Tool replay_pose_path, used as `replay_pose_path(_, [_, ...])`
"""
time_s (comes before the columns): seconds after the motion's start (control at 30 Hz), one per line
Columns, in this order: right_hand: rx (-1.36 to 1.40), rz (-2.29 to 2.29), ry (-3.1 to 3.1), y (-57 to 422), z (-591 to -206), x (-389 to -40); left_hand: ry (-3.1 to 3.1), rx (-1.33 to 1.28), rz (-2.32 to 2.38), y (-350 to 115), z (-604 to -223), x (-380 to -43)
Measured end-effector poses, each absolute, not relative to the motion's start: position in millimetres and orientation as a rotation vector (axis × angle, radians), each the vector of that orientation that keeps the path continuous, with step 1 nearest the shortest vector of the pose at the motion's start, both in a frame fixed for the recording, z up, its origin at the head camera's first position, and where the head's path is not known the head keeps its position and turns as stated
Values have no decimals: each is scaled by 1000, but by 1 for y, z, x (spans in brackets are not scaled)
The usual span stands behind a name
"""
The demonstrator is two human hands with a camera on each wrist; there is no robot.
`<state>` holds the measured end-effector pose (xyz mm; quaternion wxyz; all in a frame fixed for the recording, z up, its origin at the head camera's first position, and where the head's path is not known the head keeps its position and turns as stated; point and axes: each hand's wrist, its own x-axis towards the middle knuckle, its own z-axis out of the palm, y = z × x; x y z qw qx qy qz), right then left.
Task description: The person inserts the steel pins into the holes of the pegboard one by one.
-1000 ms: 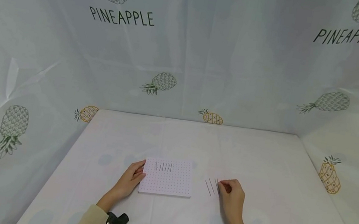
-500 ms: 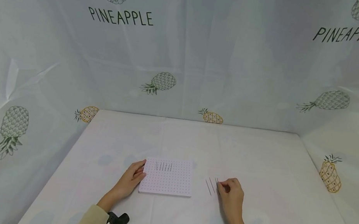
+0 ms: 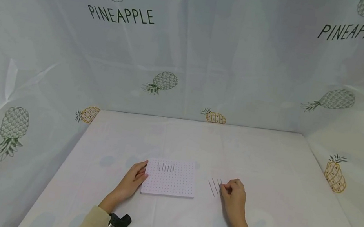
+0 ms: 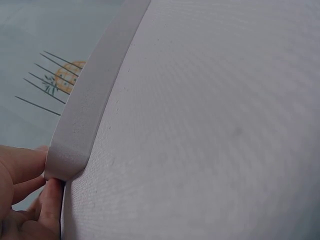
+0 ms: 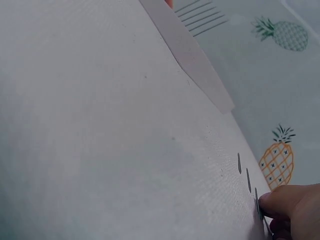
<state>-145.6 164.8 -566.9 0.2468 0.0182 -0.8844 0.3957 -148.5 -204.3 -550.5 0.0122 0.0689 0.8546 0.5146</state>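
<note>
A white board (image 3: 170, 185) dotted with rows of small holes lies on the table. Several thin dark metal pins (image 3: 166, 167) stand in a row near its far left part. My left hand (image 3: 129, 182) grips the board's left edge, thumb and fingers round its side in the left wrist view. To the right of the board, loose pins (image 3: 211, 188) lie slanted side by side on the cloth. My right hand (image 3: 234, 201) is at the rightmost of them, thumb and forefinger pinching a thin pin (image 5: 268, 227); the fingers hide part of it.
A pale cloth (image 3: 267, 162) covers the table. Behind and at both sides hang sheets (image 3: 198, 52) printed with pineapples. Black wrist camera mounts (image 3: 120, 221) sit on both forearms, by the beige sleeves.
My right hand has shifted slightly left and away from me at the loose pins. The left hand and the board stay in place; the head view has tilted a little.
</note>
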Motion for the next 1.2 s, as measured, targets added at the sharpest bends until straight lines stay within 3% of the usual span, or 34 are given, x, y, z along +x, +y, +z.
replay_pose_path(1.2, [-55,1285,-2200,164,-565,-146,2670,227,1595,-205,-552,-149])
